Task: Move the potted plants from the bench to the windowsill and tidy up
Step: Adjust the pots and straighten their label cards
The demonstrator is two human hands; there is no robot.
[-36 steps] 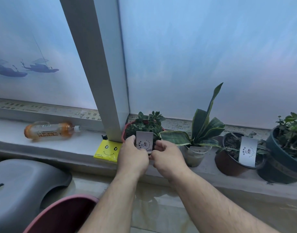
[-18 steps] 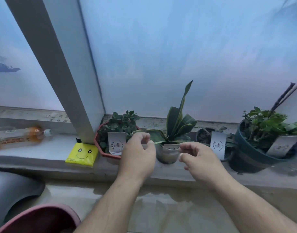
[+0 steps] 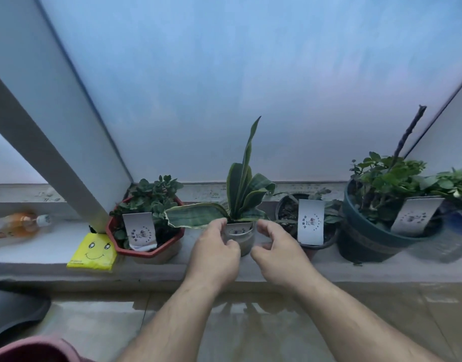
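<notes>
Two hands flank the snake plant pot (image 3: 241, 237): our left hand (image 3: 216, 253) and right hand (image 3: 275, 253) curled apart, equally near, not clamped.

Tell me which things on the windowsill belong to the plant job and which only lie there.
Job:
red pot
snake plant pot
brown pot
dark green pot
hands, left and right

Lying about:
orange bottle
yellow smiley packet
</notes>
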